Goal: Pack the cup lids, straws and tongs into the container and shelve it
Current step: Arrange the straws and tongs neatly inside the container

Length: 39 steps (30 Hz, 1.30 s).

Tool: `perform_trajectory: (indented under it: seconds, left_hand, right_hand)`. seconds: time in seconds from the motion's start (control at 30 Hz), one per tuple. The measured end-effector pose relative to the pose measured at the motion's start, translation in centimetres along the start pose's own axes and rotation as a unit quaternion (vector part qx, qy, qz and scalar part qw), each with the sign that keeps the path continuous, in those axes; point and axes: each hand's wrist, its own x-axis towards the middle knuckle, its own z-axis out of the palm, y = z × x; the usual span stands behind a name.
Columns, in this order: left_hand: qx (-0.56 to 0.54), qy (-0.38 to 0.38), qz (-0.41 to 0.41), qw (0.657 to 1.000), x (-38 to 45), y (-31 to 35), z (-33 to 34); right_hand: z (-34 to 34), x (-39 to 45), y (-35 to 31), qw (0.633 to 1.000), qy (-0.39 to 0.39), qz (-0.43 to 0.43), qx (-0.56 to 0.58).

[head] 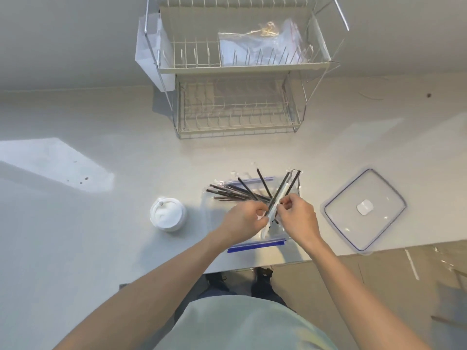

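A clear rectangular container [209, 223] with blue clips sits near the table's front edge. Several black straws [235, 192] lie fanned across its far part. Over the container, my left hand [246, 219] and my right hand [297, 213] both pinch a small bundle of straws and a pale tongs-like piece [283, 189] that points up and away. A stack of white cup lids [166, 214] stands on the table left of the container. The container's clear lid [364, 210], blue-rimmed with a white vent, lies flat to the right.
A two-tier wire dish rack [240, 66] stands at the back of the white table, with a clear zip bag [262, 41] on its top shelf. The table's front edge runs just below the container; the floor and my feet show beneath.
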Motion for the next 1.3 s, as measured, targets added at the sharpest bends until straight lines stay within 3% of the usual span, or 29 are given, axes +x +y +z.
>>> perform_trajectory:
  seconds: [0.2, 0.47, 0.57, 0.7, 0.97, 1.2, 1.3]
  left_hand:
    - [-0.001, -0.05, -0.065, 0.997, 0.7, 2.1, 2.4]
    - [0.038, 0.007, -0.115, 0.993, 1.7, 2.9, 3.0]
    - [0.042, 0.002, -0.115, 0.992, 1.8, 3.1, 3.3]
    - [0.014, -0.001, -0.125, 0.992, 2.0, 3.2, 3.9]
    - [0.005, 0.083, -0.092, 0.992, 1.7, 3.7, 4.1]
    - [0.022, 0.193, -0.04, 0.98, 2.1, 6.9, 2.1]
    - [0.032, 0.194, -0.001, 0.98, 3.6, 9.4, 1.5]
  right_hand:
    - [-1.2, 0.8, 2.4, 0.996, 0.065, 0.032, -0.054]
    - [-2.1, 2.3, 3.0, 0.997, 0.028, 0.021, -0.066]
    - [-1.9, 2.2, 3.7, 0.999, 0.024, 0.012, -0.036]
    - [-2.4, 2.3, 4.3, 0.994, -0.015, 0.07, 0.085]
    - [-4.0, 3.1, 3.8, 0.984, -0.003, 0.021, 0.175]
    - [-7.2, 3.3, 3.2, 0.968, 0.056, -0.039, 0.243]
    - [-9.0, 3.9, 3.5, 0.957, 0.108, -0.031, 0.267]
